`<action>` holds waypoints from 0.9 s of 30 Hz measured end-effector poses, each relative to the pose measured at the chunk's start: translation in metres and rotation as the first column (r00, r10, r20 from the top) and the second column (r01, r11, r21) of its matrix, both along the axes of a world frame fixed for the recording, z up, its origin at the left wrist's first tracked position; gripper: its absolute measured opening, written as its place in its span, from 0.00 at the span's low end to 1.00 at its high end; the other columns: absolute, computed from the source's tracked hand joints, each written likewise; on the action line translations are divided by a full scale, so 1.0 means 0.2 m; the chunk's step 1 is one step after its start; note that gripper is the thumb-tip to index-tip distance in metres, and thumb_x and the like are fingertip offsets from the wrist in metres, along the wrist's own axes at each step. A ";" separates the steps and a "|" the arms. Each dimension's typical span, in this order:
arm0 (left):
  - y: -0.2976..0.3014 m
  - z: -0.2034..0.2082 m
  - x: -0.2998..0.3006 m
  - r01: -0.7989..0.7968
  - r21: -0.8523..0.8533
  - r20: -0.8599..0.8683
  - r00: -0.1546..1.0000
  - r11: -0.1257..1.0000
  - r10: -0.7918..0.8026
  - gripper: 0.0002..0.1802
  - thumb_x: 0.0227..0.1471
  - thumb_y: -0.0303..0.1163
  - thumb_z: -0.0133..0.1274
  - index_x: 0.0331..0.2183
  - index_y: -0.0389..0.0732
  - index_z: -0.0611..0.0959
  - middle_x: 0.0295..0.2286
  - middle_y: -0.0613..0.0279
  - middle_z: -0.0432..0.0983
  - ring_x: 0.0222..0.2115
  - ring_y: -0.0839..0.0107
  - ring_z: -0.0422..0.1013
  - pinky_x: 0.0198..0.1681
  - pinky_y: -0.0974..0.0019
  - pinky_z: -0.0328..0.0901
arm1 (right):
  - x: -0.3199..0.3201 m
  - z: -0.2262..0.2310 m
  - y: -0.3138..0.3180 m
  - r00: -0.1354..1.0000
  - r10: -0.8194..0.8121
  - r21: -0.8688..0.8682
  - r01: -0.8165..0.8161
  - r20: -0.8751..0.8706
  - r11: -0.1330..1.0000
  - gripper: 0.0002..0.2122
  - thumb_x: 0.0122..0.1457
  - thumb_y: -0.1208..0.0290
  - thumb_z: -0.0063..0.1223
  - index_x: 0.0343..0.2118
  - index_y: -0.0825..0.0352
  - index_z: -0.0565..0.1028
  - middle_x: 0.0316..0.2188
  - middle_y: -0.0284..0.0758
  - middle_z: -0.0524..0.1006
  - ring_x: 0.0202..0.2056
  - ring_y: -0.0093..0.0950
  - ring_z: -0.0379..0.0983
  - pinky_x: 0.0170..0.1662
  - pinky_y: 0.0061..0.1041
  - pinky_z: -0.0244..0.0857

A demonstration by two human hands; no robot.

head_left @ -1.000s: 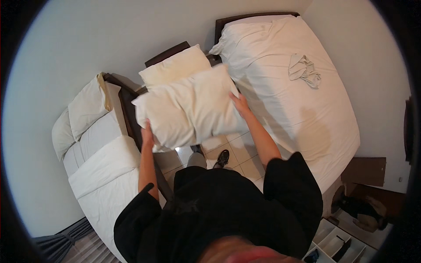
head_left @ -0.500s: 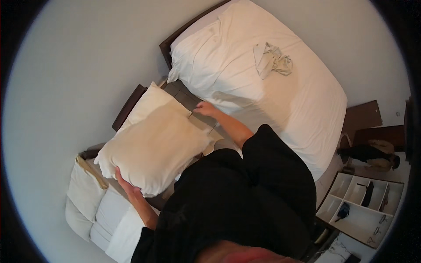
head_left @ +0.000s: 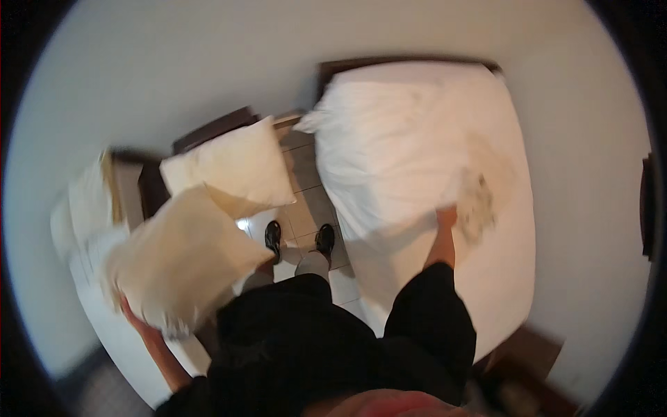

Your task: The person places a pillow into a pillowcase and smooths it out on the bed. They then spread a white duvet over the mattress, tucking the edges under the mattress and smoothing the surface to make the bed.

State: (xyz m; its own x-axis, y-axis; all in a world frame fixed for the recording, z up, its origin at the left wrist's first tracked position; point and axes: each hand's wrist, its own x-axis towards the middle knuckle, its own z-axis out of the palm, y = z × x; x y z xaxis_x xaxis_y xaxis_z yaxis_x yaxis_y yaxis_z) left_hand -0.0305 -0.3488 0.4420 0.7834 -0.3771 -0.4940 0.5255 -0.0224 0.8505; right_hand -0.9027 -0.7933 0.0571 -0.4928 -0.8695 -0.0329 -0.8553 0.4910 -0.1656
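A plump cream pillow (head_left: 184, 260) hangs tilted at my left side, in front of my body. My left hand (head_left: 135, 316) grips its lower left edge, with part of the fingers hidden by the pillow. My right arm stretches out over the large bed on the right. There my right hand (head_left: 447, 217) is beside a crumpled pale cloth (head_left: 478, 207) and seems to touch it. Motion blur hides the fingers, so I cannot see whether they grasp it. A second cream pillow (head_left: 240, 170) rests beyond the first, on a dark piece of furniture (head_left: 215, 130) against the wall.
White bedding covers the large bed (head_left: 389, 139). To the left, another bed (head_left: 104, 306) bears pale pillows (head_left: 87, 201) at its head. Between the beds runs a tiled floor (head_left: 302, 208), where my black shoes (head_left: 324, 240) stand. Brown furniture (head_left: 531, 351) is at the lower right.
My view has turned toward the large bed. My right hand has moved from beside the pillow, out over the bed to the cloth. My left hand keeps the pillow, now farther left and apart from the second pillow.
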 end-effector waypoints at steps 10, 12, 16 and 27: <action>0.08 -0.13 0.12 -0.316 0.001 0.267 0.914 0.949 0.304 0.37 0.58 0.52 0.56 0.60 0.38 0.73 0.53 0.57 0.76 0.52 0.57 0.73 0.57 0.51 0.69 | 1.89 0.05 0.18 0.472 0.669 -0.334 -0.611 0.573 0.718 0.13 0.68 0.67 0.49 0.46 0.72 0.78 0.46 0.51 0.78 0.51 0.45 0.74 0.57 0.41 0.65; 0.02 -0.05 0.04 -0.238 0.053 0.233 0.947 0.970 0.220 0.36 0.58 0.49 0.57 0.60 0.37 0.72 0.53 0.56 0.76 0.52 0.57 0.73 0.57 0.51 0.69 | 2.44 0.40 0.44 0.108 0.651 -0.416 -0.688 0.751 0.594 0.14 0.69 0.70 0.45 0.46 0.75 0.77 0.46 0.48 0.79 0.49 0.42 0.75 0.56 0.38 0.66; 0.07 -0.27 0.23 0.056 0.215 0.392 0.909 0.975 -0.139 0.29 0.63 0.41 0.54 0.58 0.32 0.74 0.54 0.53 0.74 0.56 0.60 0.69 0.61 0.57 0.64 | 3.32 0.97 0.78 -0.119 0.225 -0.243 -0.693 0.967 0.679 0.14 0.68 0.66 0.48 0.32 0.75 0.76 0.27 0.34 0.75 0.35 0.20 0.70 0.41 0.25 0.67; -0.13 -0.51 0.75 0.434 -0.017 -0.095 0.896 0.901 -0.434 0.40 0.62 0.44 0.57 0.66 0.35 0.61 0.57 0.57 0.70 0.54 0.65 0.69 0.56 0.62 0.64 | 4.46 1.22 1.30 0.003 0.598 -0.268 -0.892 0.801 0.364 0.47 0.46 0.40 0.69 0.62 0.74 0.67 0.57 0.52 0.71 0.58 0.43 0.71 0.58 0.38 0.66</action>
State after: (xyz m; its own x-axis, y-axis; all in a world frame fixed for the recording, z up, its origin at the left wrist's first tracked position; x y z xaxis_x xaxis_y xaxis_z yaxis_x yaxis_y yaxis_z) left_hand 0.1190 -0.3754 0.3398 0.4922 -0.6663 -0.5601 0.5405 -0.2704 0.7967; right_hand -0.0117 -0.5331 0.3014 0.7888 -0.5878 -0.1796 -0.3661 -0.2146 -0.9055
